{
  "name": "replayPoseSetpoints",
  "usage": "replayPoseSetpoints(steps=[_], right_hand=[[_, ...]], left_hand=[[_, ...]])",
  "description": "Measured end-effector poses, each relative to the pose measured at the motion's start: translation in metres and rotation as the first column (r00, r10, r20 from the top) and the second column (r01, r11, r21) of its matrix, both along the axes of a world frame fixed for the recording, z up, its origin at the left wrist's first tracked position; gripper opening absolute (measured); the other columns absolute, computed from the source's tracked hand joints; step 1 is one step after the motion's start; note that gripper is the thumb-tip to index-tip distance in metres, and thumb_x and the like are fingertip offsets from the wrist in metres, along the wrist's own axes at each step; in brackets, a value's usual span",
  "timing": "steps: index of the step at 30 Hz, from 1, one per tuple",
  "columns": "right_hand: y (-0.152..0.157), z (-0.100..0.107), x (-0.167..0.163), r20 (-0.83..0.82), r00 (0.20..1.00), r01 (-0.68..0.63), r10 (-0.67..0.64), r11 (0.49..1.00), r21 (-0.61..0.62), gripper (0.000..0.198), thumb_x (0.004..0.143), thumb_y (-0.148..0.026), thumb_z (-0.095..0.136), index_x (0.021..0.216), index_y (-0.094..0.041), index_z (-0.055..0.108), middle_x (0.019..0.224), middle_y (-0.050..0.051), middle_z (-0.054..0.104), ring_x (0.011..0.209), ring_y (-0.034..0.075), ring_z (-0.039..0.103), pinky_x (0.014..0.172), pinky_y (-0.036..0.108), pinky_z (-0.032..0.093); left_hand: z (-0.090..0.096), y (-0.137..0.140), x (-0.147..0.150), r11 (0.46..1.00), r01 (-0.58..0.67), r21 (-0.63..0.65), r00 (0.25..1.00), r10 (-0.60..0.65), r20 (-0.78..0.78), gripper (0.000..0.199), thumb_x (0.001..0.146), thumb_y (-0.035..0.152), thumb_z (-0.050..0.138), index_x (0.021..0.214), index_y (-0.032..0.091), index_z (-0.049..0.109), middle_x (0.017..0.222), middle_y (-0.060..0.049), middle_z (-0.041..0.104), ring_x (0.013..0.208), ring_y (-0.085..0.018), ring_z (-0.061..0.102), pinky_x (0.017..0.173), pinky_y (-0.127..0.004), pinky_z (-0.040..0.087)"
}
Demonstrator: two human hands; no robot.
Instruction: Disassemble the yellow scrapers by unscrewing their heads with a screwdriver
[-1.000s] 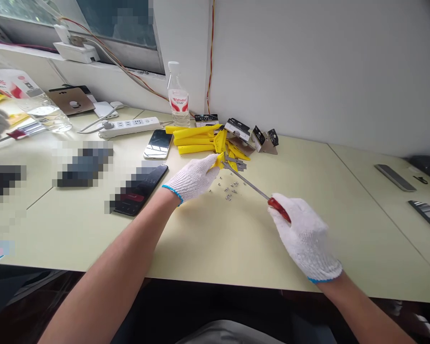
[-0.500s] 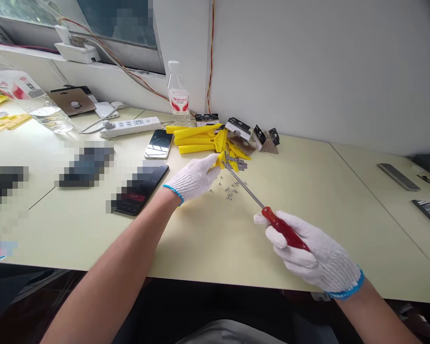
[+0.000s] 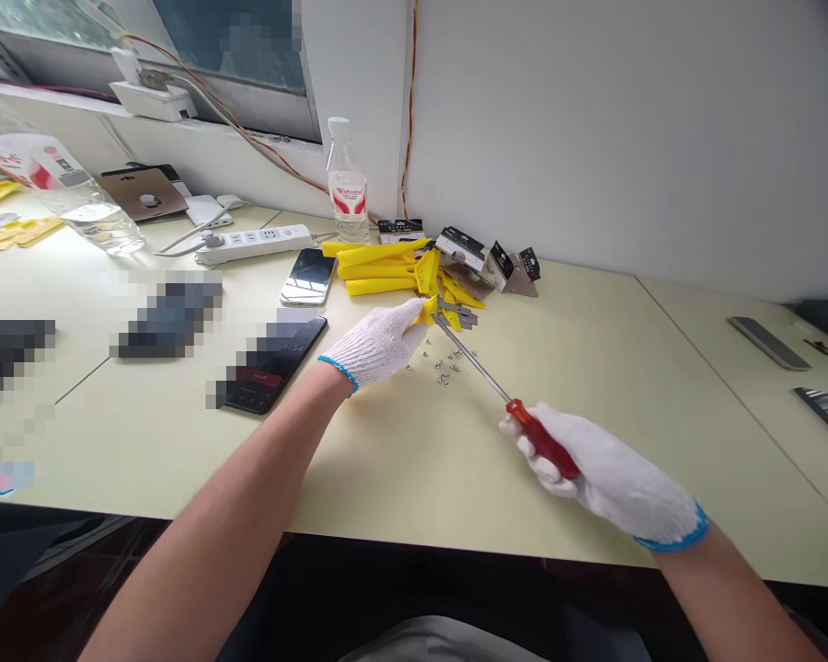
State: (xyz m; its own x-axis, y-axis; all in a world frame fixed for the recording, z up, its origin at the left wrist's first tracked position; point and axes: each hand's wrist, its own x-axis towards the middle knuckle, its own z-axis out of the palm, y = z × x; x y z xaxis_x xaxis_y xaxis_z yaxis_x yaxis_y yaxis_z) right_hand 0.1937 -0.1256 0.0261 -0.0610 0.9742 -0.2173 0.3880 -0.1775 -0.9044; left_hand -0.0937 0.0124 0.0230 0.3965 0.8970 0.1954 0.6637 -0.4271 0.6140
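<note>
Head view, only one. Left hand (image 3: 376,345) in white glove, fingers pinched on a small yellow part (image 3: 426,310), pinning it just off the table (image 3: 414,460). Right hand (image 3: 611,478) closed around red handle of screwdriver (image 3: 517,414), shaft running up-left, tip touching the yellow part right at the left fingertips. Loose screws (image 3: 445,366) scattered on the table just below the tip, between the two hands but nearer the left. Metal blades (image 3: 461,315) just right of the tip. Yellow stack (image 3: 386,267) just beyond the left hand; small packs (image 3: 503,267) farther right of it. Bottle (image 3: 346,188) and power strip (image 3: 252,245) beyond, phone (image 3: 308,276) left of the stack. Second phone (image 3: 272,363) just left of left wrist.

Risks, judged from this pose: long shaft held far back at the handle, so little side control; tip likely to cam out and jab the left fingertips. Part held by pinch only, may twist under torque. Cannot tell whether tip is seated in a screw head. Glove sweep could knock screws away.
</note>
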Motion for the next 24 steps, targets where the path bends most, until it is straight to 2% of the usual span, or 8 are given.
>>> replayPoseSetpoints(steps=[2,4,8,10,12,17,21,24], right_hand=[[0.001,0.001,0.004,0.002,1.000,-0.025,0.025,0.999,0.023,0.035,0.109,-0.048,0.052,0.104,-0.019,0.072,0.087,0.008,0.070,0.048,0.011,0.051,0.040,0.024,0.043],[0.001,0.001,0.006,0.015,0.999,-0.035,0.034,0.998,0.047,0.037,0.111,-0.046,0.048,0.106,-0.017,0.071,0.091,0.007,0.071,0.051,0.009,0.053,0.043,0.022,0.046],[-0.001,0.000,0.007,0.069,0.998,-0.020,0.013,0.995,0.098,0.032,0.107,-0.041,0.064,0.125,-0.015,0.068,0.113,0.008,0.071,0.087,0.016,0.070,0.074,0.032,0.062],[-0.002,-0.001,0.007,0.102,0.995,-0.004,-0.010,0.991,0.134,0.033,0.106,-0.039,0.066,0.131,-0.018,0.067,0.127,0.010,0.069,0.104,0.021,0.070,0.088,0.039,0.062],[-0.002,-0.003,0.005,0.134,0.990,0.015,-0.038,0.985,0.171,0.032,0.106,-0.038,0.065,0.133,-0.021,0.067,0.135,0.011,0.066,0.111,0.023,0.069,0.094,0.042,0.061],[-0.004,-0.008,0.002,0.185,0.981,0.020,-0.062,0.976,0.217,0.032,0.106,-0.038,0.065,0.134,-0.021,0.067,0.136,0.012,0.066,0.113,0.023,0.068,0.096,0.042,0.061],[0.001,-0.004,0.008,0.177,0.984,-0.021,-0.018,0.977,0.213,0.032,0.106,-0.038,0.065,0.133,-0.021,0.068,0.135,0.012,0.066,0.111,0.022,0.069,0.094,0.042,0.061],[0.007,-0.001,0.013,0.164,0.986,-0.053,0.016,0.974,0.221,0.035,0.105,-0.039,0.066,0.134,-0.020,0.067,0.134,0.012,0.066,0.111,0.023,0.069,0.094,0.043,0.061]], left_hand=[[-0.001,0.000,-0.001,1.000,0.011,0.010,1.000,-0.012,0.015,0.015,0.102,0.033,0.047,0.101,0.024,0.059,0.077,0.000,0.062,0.062,-0.015,0.053,0.061,-0.027,0.037],[-0.001,0.000,-0.001,1.000,0.015,0.011,1.000,-0.015,0.010,0.016,0.102,0.034,0.047,0.103,0.024,0.059,0.079,-0.001,0.063,0.064,-0.015,0.054,0.062,-0.027,0.037],[0.002,0.001,0.002,1.000,-0.013,-0.001,1.000,0.013,-0.023,0.020,0.103,0.036,0.044,0.102,0.024,0.060,0.077,-0.002,0.063,0.064,-0.017,0.053,0.063,-0.029,0.038],[0.003,0.001,0.002,1.000,-0.019,0.002,1.000,0.019,-0.024,0.018,0.103,0.035,0.045,0.101,0.024,0.059,0.077,-0.002,0.063,0.065,-0.017,0.053,0.064,-0.030,0.038],[0.003,0.001,0.002,1.000,-0.026,-0.012,0.999,0.026,-0.036,0.015,0.101,0.033,0.046,0.097,0.024,0.056,0.077,-0.002,0.063,0.064,-0.017,0.052,0.063,-0.030,0.037],[0.004,0.000,0.001,0.998,-0.030,-0.050,0.998,0.027,-0.053,0.017,0.100,0.034,0.046,0.086,0.023,0.046,0.074,-0.001,0.059,0.059,-0.016,0.049,0.056,-0.029,0.033],[0.007,-0.003,0.002,0.999,-0.026,-0.045,0.999,0.024,-0.047,0.017,0.100,0.032,0.046,0.086,0.024,0.042,0.067,0.001,0.051,0.054,-0.014,0.044,0.054,-0.028,0.031],[0.007,-0.004,0.002,0.998,-0.018,-0.057,0.999,0.016,-0.037,0.018,0.101,0.034,0.045,0.087,0.023,0.043,0.068,0.002,0.052,0.054,-0.014,0.046,0.054,-0.027,0.033]])
